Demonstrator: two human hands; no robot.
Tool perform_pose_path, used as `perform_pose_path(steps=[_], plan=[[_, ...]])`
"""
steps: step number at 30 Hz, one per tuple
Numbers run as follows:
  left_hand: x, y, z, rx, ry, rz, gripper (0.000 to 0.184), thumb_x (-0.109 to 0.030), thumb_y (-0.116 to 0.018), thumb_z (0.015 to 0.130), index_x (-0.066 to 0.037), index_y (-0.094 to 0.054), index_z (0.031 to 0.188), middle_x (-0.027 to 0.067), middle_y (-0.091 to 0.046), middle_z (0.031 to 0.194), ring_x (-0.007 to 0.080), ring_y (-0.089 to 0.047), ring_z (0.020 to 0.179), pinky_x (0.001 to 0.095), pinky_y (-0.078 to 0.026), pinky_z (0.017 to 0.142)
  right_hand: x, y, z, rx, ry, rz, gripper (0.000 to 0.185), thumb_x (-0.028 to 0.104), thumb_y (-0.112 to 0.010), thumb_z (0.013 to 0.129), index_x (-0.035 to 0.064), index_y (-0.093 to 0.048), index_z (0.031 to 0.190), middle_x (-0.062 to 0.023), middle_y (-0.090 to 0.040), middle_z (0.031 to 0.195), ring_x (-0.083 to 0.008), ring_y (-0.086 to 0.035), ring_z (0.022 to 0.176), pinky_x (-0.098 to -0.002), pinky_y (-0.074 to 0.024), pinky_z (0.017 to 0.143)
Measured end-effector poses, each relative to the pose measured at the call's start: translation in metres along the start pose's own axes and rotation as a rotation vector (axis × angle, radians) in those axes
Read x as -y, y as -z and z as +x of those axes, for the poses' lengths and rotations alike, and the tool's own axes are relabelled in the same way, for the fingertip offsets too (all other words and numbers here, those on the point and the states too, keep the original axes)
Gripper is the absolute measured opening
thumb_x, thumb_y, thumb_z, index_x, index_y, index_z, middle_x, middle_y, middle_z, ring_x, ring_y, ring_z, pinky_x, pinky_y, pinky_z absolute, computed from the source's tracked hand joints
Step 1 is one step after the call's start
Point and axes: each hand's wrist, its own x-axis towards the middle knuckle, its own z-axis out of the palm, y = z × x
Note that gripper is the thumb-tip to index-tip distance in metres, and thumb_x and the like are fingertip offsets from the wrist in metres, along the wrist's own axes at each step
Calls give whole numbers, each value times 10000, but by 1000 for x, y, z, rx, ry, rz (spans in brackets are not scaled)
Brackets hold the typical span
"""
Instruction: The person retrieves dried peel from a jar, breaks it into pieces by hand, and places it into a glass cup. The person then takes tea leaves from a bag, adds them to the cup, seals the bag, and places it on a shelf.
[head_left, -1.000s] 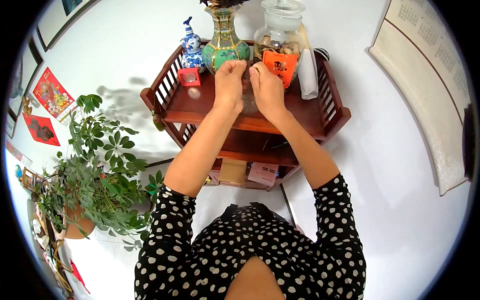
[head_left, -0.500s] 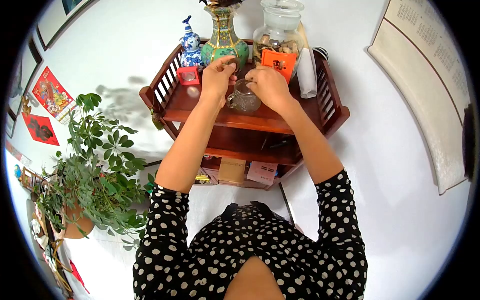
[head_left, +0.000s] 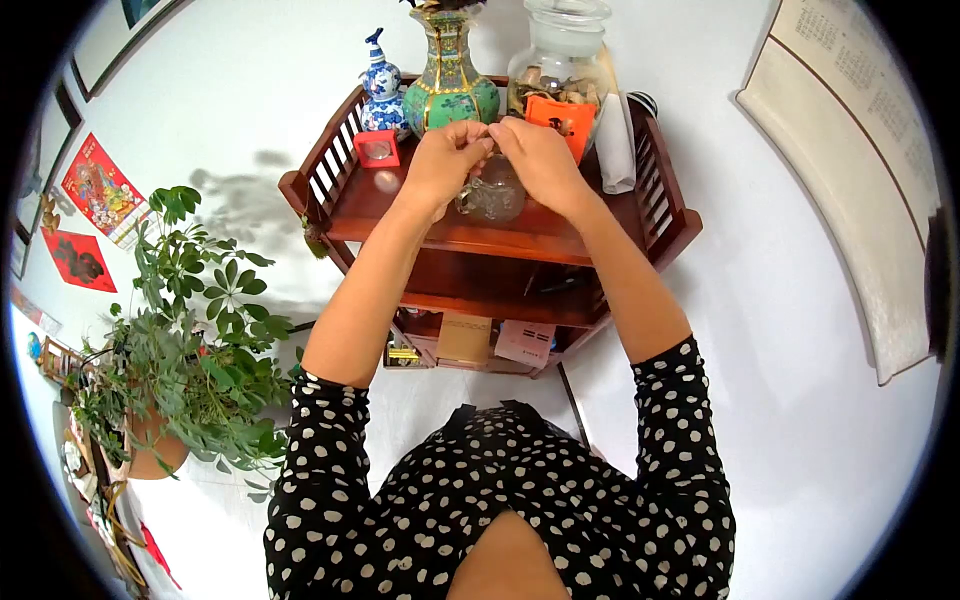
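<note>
My left hand (head_left: pixel 445 165) and my right hand (head_left: pixel 540 165) meet at the fingertips above a clear glass cup (head_left: pixel 494 200). The cup rests on the top of a dark red wooden shelf (head_left: pixel 510 238), its handle to the left. Both hands have their fingers pinched together; what lies between them is hidden by the fingers. Behind the right hand is an orange packet (head_left: pixel 562 118), and left of the left hand stands a small red-framed box (head_left: pixel 377 150).
Behind the hands stand a green vase (head_left: pixel 450 90), a blue-and-white gourd bottle (head_left: pixel 382 90) and a glass jar (head_left: pixel 560 60). A white roll (head_left: pixel 617 150) leans at the right. A leafy plant (head_left: pixel 200 350) is at the left.
The hands first came apart, showing a small round dark object in the left fingers and the cup below. Now the fingertips are together again over the cup.
</note>
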Motion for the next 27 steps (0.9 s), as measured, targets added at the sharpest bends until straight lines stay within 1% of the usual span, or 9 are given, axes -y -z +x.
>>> perform_pose_path(steps=[2,5,8,11,14,17,18,21,27], plan=[[-2,1,-1,12,-33,-9,68,-80,-626,948,-29,-659,978,-32,-617,820,50,-527,703,213,-430,642,-5,-3,5,61,-64,436,387,352,-483,1024,43,-526,795,-75,-545,659,-223,-521,568,-381,-431,543],[4,3,1,32,-83,-34,88,-80,-625,947,-21,-650,1007,-25,-616,809,68,-534,712,238,-444,648,15,12,0,163,-369,751,417,372,-476,1029,61,-493,752,11,-469,660,-127,-402,565,-312,-378,528],[6,4,-2,-104,-511,455,106,-54,-642,893,-21,-651,993,96,-649,797,205,-619,686,337,-492,645,3,22,2,393,-542,864,426,405,-501,1016,68,-524,758,66,-436,668,-84,-374,576,-273,-363,536],[1,13,0,-198,-817,1024,176,-54,-650,882,-32,-647,1057,112,-664,897,305,-654,804,386,-512,722,-1,25,4,442,-559,693,427,405,-522,997,47,-570,768,-6,-541,643,-168,-506,566,-333,-428,570],[-6,18,-8,-253,-671,1029,176,-47,-654,861,-46,-668,1037,152,-654,946,366,-643,863,413,-518,731,4,24,1,134,-194,-43,356,356,-569,960,45,-623,795,-119,-657,715,-313,-635,674,-429,-480,633],[2,24,-2,-230,-675,885,226,-50,-650,873,-74,-691,1094,150,-681,951,320,-667,832,381,-528,712,10,21,-3,133,-94,-55,252,310,-623,908,69,-693,882,-178,-691,847,-386,-658,847,-496,-501,733],[5,24,0,-213,-695,843,236,-51,-649,876,-77,-694,1106,150,-687,958,311,-672,820,374,-529,709,10,17,-5,146,-101,-94,242,304,-634,897,71,-700,910,-176,-694,848,-380,-662,852,-491,-507,744],[8,21,-2,-182,-532,785,295,-43,-652,875,-70,-676,1168,148,-704,962,251,-688,771,340,-536,709,7,12,-7,240,-117,-209,259,279,-659,874,86,-716,1036,-170,-705,874,-364,-673,893,-477,-524,798],[3,18,-4,-91,-201,550,211,-18,-660,879,15,-633,1086,88,-694,900,120,-664,739,271,-544,682,10,12,-4,19,-58,-44,264,292,-562,942,46,-656,961,-218,-678,858,-412,-655,828,-501,-517,733]])
